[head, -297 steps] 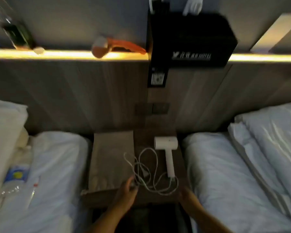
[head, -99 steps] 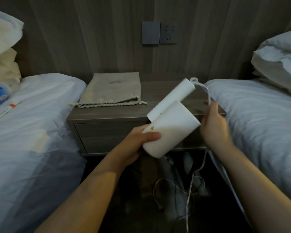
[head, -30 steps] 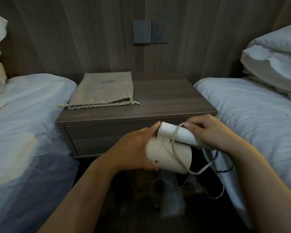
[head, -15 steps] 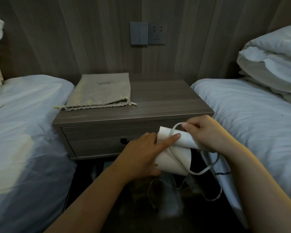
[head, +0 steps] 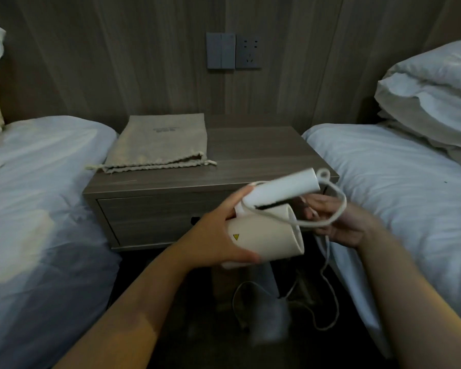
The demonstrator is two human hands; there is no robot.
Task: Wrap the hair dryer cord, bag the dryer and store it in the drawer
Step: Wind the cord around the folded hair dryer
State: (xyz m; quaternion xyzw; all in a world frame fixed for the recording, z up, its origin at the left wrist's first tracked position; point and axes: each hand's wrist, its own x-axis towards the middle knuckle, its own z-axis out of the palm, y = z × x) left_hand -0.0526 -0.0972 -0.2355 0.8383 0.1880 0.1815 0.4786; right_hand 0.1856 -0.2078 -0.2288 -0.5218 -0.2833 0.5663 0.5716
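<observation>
In front of the closed nightstand drawer (head: 155, 218), the left hand (head: 218, 235) wraps thumb and fingers around the white hair dryer (head: 266, 235) barrel, while the right hand (head: 338, 225), fingers curled, grips a loop of its cord (head: 339, 209) beside the folded handle.

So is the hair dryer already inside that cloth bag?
No, the hair dryer is held in the left hand, while the cloth bag lies flat on the nightstand.

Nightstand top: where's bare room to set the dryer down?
Right half of the nightstand is bare, between the bag and the right bed. The bag fills the left half. Loose cord clutters the floor below.
</observation>
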